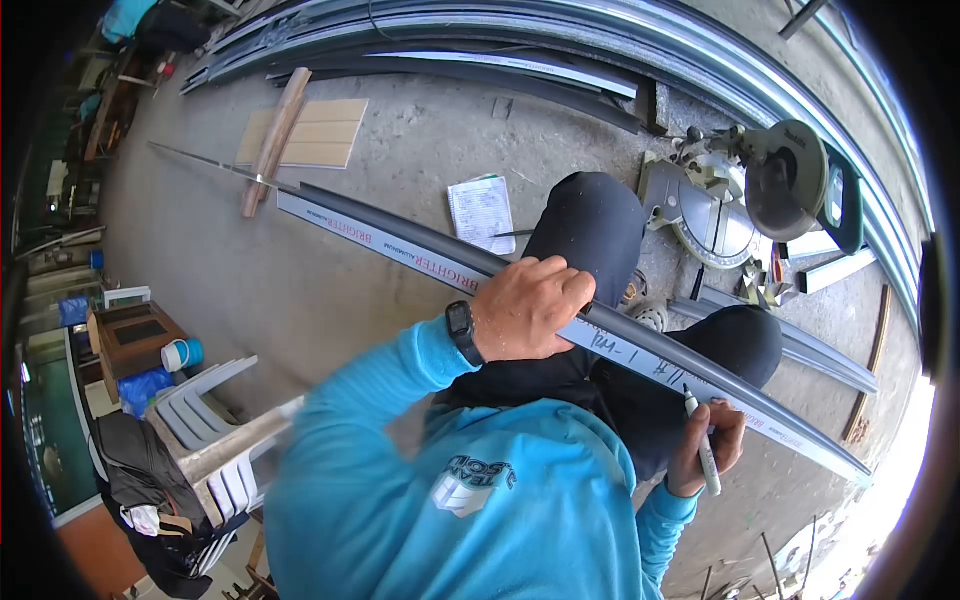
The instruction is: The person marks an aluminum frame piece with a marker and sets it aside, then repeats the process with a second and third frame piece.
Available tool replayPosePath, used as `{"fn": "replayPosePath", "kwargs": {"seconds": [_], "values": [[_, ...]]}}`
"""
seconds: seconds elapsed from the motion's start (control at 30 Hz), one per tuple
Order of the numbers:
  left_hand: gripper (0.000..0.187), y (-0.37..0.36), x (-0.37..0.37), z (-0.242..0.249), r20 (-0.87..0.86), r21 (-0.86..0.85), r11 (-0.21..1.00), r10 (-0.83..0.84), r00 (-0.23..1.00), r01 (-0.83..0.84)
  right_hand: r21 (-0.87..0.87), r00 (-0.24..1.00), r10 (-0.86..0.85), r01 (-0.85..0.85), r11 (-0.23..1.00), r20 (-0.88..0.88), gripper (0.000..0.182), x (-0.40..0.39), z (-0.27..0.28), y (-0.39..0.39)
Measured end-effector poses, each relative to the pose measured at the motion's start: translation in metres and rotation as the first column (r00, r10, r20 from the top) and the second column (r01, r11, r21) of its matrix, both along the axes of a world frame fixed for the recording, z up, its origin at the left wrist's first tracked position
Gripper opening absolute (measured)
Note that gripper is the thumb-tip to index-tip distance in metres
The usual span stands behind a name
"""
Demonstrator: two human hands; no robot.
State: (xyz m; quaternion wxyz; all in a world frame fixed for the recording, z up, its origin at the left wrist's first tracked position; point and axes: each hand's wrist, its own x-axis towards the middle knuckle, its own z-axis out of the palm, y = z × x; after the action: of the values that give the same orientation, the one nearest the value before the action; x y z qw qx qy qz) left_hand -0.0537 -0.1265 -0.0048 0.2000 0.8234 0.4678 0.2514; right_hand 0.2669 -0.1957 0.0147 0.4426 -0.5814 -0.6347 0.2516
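A long grey aluminium profile (pixel 400 250) lies slantwise across my raised knees, with printed white tape along its side. My left hand (pixel 530 308), wearing a black watch, is closed over the profile's middle. Handwritten black marks (pixel 614 348) show on the tape to the right of that hand. In my right hand (pixel 725 430) is a white marker (pixel 706 455), pinched between the fingers. Its tip points up at the tape and sits at or very close to the last strokes; contact cannot be made out.
An open notebook (pixel 480 210) with a pen lies on the concrete floor beyond my knee. A mitre saw (pixel 790 180) stands at the right. Long profiles (pixel 480 35) are stacked behind. A wooden stick (pixel 277 140) underlies the profile's far end. White plastic chairs (pixel 200 405) stand left.
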Motion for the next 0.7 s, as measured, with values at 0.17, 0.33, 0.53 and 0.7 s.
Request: {"fn": "replayPosePath", "kwargs": {"seconds": [0.17,0.33,0.53,0.7], "values": [[0.052,-0.001,-0.002,0.001,-0.018,0.022,1.000,0.006,1.000,-0.005,0.033,0.999,-0.004,0.002,0.999,0.031,0.027,-0.003,0.000,0.003],[0.052,0.000,-0.003,-0.002,-0.001,0.021,1.000,-0.011,1.000,0.011,0.029,0.999,-0.003,0.002,1.000,0.041,0.025,0.001,-0.003,0.001],[0.052,0.000,-0.004,-0.001,-0.013,0.032,0.999,-0.005,1.000,0.006,0.037,0.998,-0.007,0.004,0.999,0.069,0.024,0.001,0.000,0.000],[0.051,0.000,-0.004,-0.003,-0.010,0.009,1.000,-0.017,1.000,0.017,0.016,0.998,-0.042,0.041,0.999,0.055,0.022,0.013,-0.003,-0.005]]}}
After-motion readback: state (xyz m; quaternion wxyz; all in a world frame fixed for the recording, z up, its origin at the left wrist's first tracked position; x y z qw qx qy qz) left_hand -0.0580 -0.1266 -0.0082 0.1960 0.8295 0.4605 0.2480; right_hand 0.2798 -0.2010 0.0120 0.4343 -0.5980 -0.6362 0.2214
